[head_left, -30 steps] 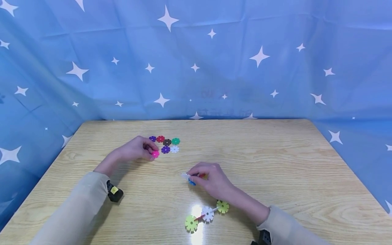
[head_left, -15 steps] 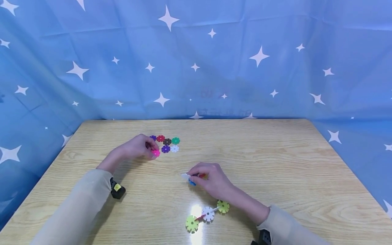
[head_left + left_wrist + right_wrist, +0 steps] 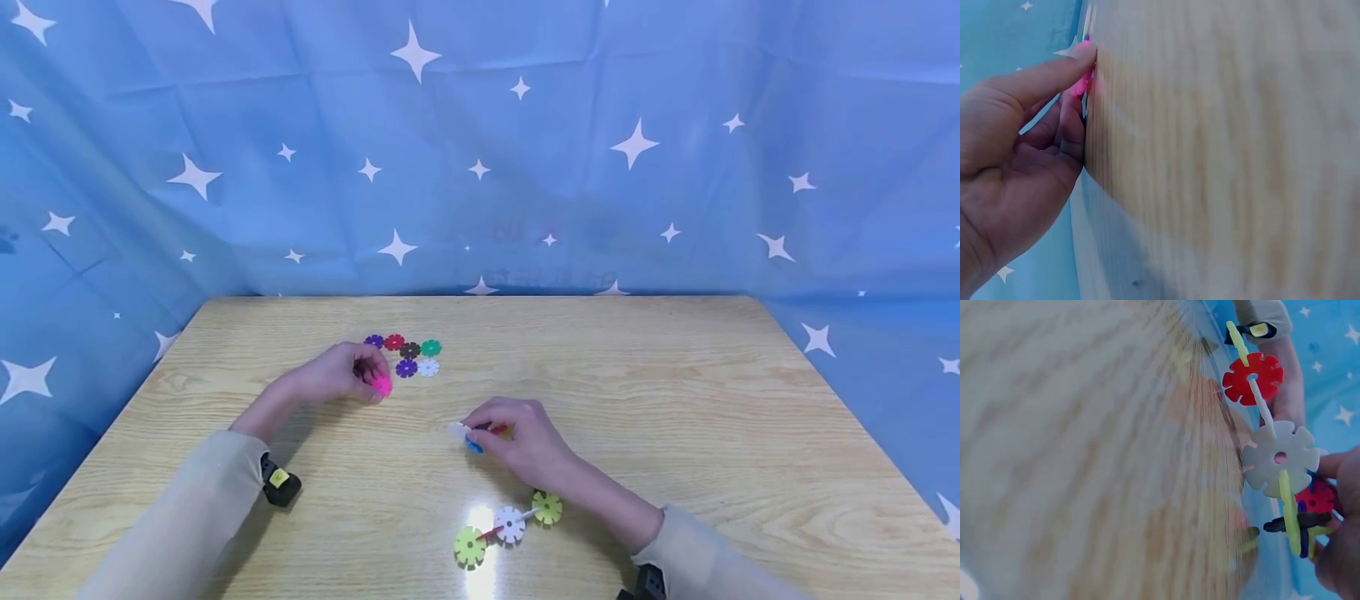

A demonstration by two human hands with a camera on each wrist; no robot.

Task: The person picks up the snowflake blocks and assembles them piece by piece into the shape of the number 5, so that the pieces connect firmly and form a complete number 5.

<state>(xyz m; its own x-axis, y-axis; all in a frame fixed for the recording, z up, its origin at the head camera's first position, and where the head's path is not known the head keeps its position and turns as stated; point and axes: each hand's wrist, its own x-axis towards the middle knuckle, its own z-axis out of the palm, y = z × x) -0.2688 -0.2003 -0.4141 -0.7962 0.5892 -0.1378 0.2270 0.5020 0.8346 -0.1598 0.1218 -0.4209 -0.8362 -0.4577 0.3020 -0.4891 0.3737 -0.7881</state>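
My left hand (image 3: 337,373) pinches a pink notched plastic disc (image 3: 383,386) between thumb and fingers, close over the tabletop. In the left wrist view the thumb lies across this disc. Further right and nearer, my right hand (image 3: 521,437) grips a cluster of interlocked discs, with a white disc (image 3: 459,430), a blue disc (image 3: 474,445) and a red disc (image 3: 1316,499) showing; the fingers hide part of it. Below that hand lies a joined chain of lime, red and white discs, its middle white disc (image 3: 510,525) facing up.
Loose discs lie flat beyond my left hand: two purple, with one purple disc (image 3: 407,368) nearer, a red disc (image 3: 393,342), a brown disc (image 3: 410,351), a green disc (image 3: 431,347) and a white disc (image 3: 428,367). A blue star-patterned curtain (image 3: 570,183) surrounds the wooden table (image 3: 675,375).
My left hand has drawn the pink disc slightly nearer to me and tilted it up. The right hand keeps its hold on the cluster in nearly the same place.
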